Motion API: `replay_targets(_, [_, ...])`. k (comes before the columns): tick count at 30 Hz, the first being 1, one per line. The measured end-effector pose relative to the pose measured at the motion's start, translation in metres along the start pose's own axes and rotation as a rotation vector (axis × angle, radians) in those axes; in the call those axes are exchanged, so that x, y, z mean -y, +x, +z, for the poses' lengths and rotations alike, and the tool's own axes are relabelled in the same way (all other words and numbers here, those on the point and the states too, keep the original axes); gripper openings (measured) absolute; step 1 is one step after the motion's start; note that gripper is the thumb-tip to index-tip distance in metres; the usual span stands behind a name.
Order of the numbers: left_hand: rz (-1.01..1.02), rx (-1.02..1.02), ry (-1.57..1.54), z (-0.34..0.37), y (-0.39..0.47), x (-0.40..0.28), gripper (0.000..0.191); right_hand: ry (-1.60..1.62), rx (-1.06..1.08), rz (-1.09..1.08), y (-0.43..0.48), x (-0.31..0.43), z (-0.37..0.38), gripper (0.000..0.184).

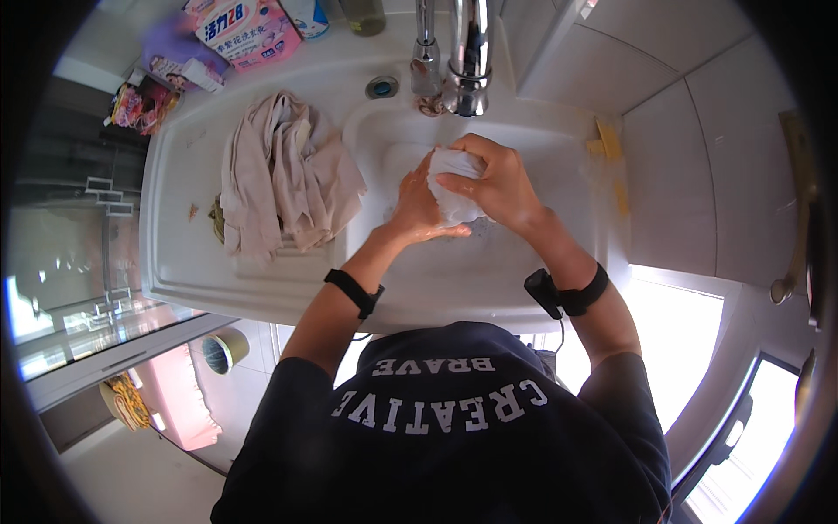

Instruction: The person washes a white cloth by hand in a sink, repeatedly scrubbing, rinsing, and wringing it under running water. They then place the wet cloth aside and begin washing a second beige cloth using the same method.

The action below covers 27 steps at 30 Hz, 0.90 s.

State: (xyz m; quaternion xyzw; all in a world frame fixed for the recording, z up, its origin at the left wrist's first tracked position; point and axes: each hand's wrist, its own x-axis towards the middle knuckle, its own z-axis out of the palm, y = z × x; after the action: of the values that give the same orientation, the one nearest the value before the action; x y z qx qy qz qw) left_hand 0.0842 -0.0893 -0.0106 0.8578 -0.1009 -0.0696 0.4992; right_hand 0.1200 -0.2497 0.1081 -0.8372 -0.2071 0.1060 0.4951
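Note:
A bunched white cloth [453, 196] is held between my two hands over the basin of a white sink [550, 262]. My right hand [501, 180] grips it from the upper right, thumb across its front and fingers curled over its top. My left hand [419, 203] looks wet and cradles the cloth's left side, its thumb stretched out below. How its fingers close behind the cloth is partly hidden. To the left, a crumpled beige cloth [288, 177] lies on the ribbed washboard side of the sink.
A chrome faucet [468, 72] hangs just above my hands, beside a smaller tap [425, 65]. A pink detergent pouch [245, 29] and a purple bottle [183, 59] stand at the back left. Yellow tape-like strips [609, 141] stick to the right rim. Small dark bits lie in the basin.

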Motion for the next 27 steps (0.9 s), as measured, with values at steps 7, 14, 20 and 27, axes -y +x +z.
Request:
replay_targets(7, [-0.092,-0.091,-0.211,-0.019,0.009,-0.014,0.053,0.249,-0.033,0.051,-0.004,-0.023,-0.044,0.031])
replay_targets(14, [-0.297,0.052,0.414,0.016,0.014,0.019,0.050,-0.437,0.131,0.198,-0.008,-0.136,-0.018,0.065])
replay_targets(20, [-0.259,0.163,0.211,0.026,0.012,-0.001,0.056,-0.358,0.271,-0.074,-0.027,-0.132,0.035,0.084])
replay_targets(27, [-0.078,-0.046,-0.048,-0.018,-0.006,-0.070,0.057,-0.316,0.347,-0.131,0.009,-0.056,-0.006,0.069])
